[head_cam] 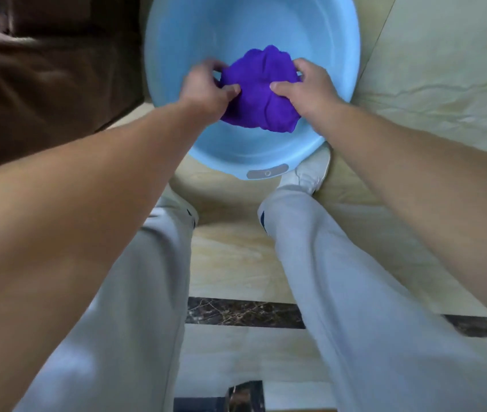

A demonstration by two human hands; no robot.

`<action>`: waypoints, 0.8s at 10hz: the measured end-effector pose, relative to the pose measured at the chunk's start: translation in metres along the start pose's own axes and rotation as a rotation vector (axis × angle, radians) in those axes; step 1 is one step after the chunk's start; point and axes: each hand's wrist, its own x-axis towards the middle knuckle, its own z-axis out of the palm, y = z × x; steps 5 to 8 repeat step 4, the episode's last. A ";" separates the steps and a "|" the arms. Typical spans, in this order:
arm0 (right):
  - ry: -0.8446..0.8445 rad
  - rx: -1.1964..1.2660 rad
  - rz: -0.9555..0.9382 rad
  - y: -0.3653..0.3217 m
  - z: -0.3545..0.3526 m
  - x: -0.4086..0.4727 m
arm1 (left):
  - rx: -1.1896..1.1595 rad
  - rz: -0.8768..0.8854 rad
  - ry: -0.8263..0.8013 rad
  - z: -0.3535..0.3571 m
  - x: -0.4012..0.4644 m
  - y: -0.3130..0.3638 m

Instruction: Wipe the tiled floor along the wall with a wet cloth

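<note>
A bunched purple cloth [258,87] hangs over the inside of a light blue plastic basin [227,153] that stands on the beige tiled floor [432,72]. My left hand [206,89] grips the cloth's left side, thumb pressed into the fabric. On the cloth's right side my right hand [307,86] is closed the same way. Both forearms reach forward from the bottom corners of the view. Whether the basin holds water cannot be told.
A dark brown sofa [37,84] fills the upper left, close against the basin. My legs in light grey trousers [340,278] straddle the floor below the basin, one white shoe [310,171] touching its rim. A dark marble strip [242,312] crosses the tiles near me.
</note>
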 end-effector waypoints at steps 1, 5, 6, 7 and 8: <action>0.106 -0.102 -0.032 0.012 0.020 0.023 | 0.048 -0.021 0.056 0.014 0.023 -0.017; 0.158 -0.230 0.043 -0.002 0.016 -0.005 | 0.311 0.029 -0.070 -0.006 0.004 -0.007; 0.158 -0.230 0.043 -0.002 0.016 -0.005 | 0.311 0.029 -0.070 -0.006 0.004 -0.007; 0.158 -0.230 0.043 -0.002 0.016 -0.005 | 0.311 0.029 -0.070 -0.006 0.004 -0.007; 0.158 -0.230 0.043 -0.002 0.016 -0.005 | 0.311 0.029 -0.070 -0.006 0.004 -0.007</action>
